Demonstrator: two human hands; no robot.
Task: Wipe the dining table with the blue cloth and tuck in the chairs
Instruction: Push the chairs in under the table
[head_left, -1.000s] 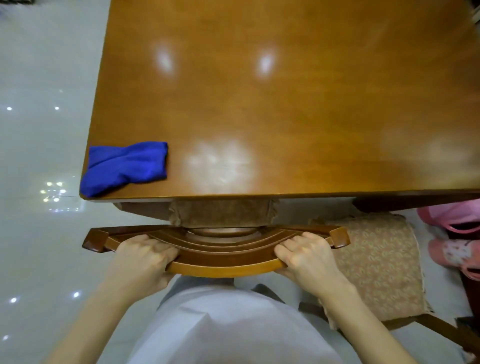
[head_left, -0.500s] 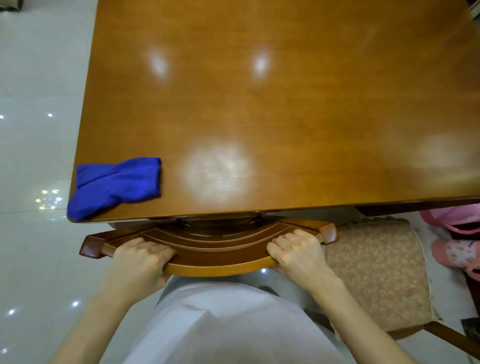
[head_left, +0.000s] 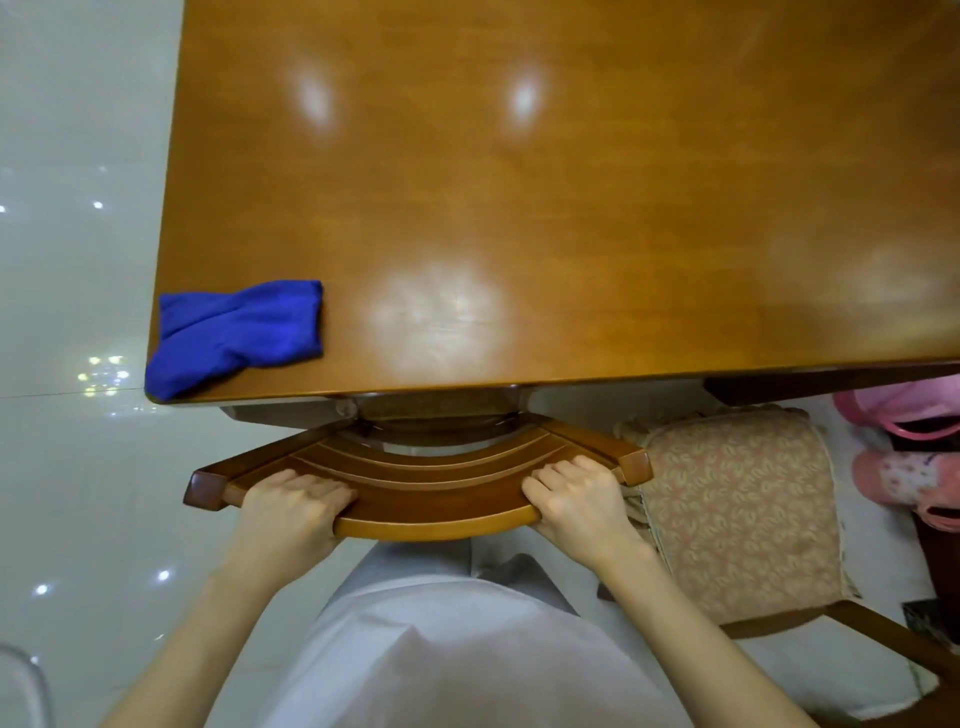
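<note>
A wooden dining table (head_left: 571, 182) fills the upper view. The blue cloth (head_left: 236, 332) lies crumpled on its near left corner. Just below the table's near edge is the curved top rail of a wooden chair (head_left: 426, 480); its seat is almost wholly hidden under the table. My left hand (head_left: 293, 512) grips the rail's left part and my right hand (head_left: 576, 501) grips its right part, fingers curled over the top. A second chair with a patterned cushion (head_left: 737, 514) stands to the right, pulled out from the table.
Glossy white tiled floor (head_left: 78, 493) lies to the left and below. Pink slippers or bags (head_left: 904, 467) sit on the floor at the far right beside the second chair. My pale clothing (head_left: 441, 649) fills the bottom centre.
The chair has slid forward under the table with both hands on its rail; the seat cushion that showed a second ago is now almost hidden. The cloth has stayed in place.
</note>
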